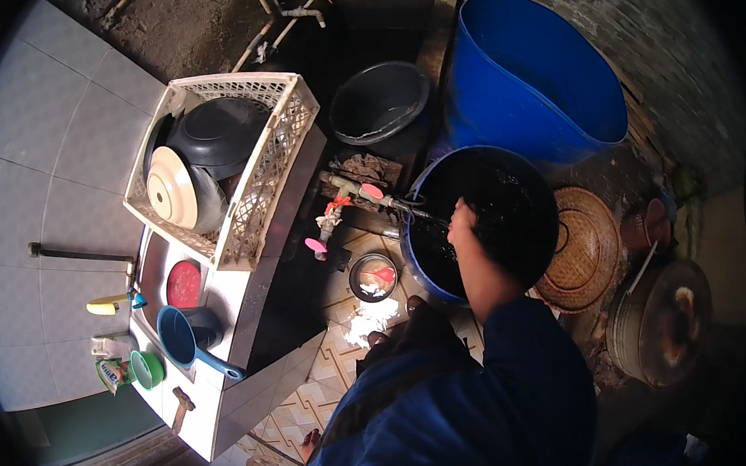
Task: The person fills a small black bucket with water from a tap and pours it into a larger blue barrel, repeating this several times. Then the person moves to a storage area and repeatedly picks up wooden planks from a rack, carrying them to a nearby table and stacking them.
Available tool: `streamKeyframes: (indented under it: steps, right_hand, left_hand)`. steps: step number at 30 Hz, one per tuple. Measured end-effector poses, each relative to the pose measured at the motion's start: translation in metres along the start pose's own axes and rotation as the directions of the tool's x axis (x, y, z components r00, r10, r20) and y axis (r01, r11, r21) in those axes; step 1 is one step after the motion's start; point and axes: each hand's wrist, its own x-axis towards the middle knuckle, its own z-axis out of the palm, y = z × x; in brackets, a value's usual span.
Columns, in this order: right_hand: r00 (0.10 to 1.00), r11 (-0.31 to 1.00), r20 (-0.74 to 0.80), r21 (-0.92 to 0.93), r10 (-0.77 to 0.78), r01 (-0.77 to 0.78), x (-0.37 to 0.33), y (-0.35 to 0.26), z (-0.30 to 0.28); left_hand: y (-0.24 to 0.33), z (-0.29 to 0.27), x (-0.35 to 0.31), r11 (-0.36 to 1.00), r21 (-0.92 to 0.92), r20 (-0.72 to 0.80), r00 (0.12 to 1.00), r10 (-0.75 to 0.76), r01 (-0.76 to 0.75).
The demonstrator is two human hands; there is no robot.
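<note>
My right hand point(461, 222) reaches over a large blue tub point(412, 252) with a dark interior. Its fingers are closed on a thin dark hose point(423, 215) that runs from the tap pipework point(341, 199). Water with small bright specks seems to lie in the tub, though deep shadow hides most of it. At my left side, beside my dark blue clothing, a small bit of skin point(310, 444) shows, which looks like the fingertips of my left hand. Whether those fingers are open or closed is unclear.
Left, a counter carries a cream plastic crate point(259, 193) of basins, a blue dipper point(177, 335), a green cup point(146, 369) and a hammer point(181, 407). A small bowl point(373, 277) sits on the floor. Around the tub stand a tall blue barrel point(501, 97), black basin point(380, 103) and woven basket point(577, 250).
</note>
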Motion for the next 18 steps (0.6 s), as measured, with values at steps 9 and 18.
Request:
streamKeyframes:
  steps: [9,18]
  right_hand:
    - [0.886,0.83,-0.005,-0.351,-0.464,0.433,-0.009,-0.003,0.024]
    - [0.549,0.228,0.475,-0.577,-0.688,0.784,-0.096,-0.098,0.09]
  left_hand:
    - [0.024,-0.015,-0.026,0.812,-0.43,0.026,0.905,-0.425,0.394]
    - [0.087,-0.013,-0.035,0.811,-0.452,0.045,0.917,-0.396,0.373]
